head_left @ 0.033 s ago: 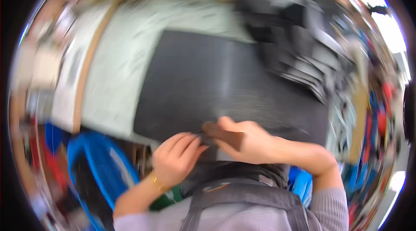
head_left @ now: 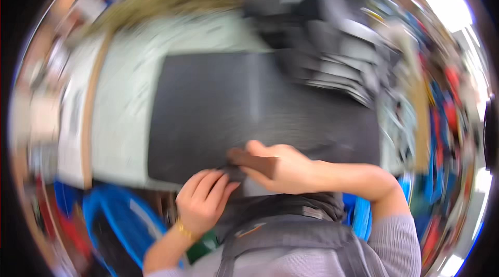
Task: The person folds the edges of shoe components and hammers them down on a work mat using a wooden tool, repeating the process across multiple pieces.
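Observation:
A large dark grey sheet lies flat on a pale worktable. At the sheet's near edge, my right hand grips a small flat brown piece and holds it against the sheet. My left hand, with a gold bracelet on the wrist, pinches the dark material right beside the brown piece. The two hands almost touch. Motion blur hides the fine detail.
A stack of dark grey sheets or pieces is piled at the back right of the table. A blue rounded object sits low on the left beside me. Blurred, colourful clutter rings the table.
The whole view has slid a little to the left and up. Both hands keep the same hold at the sheet's near edge.

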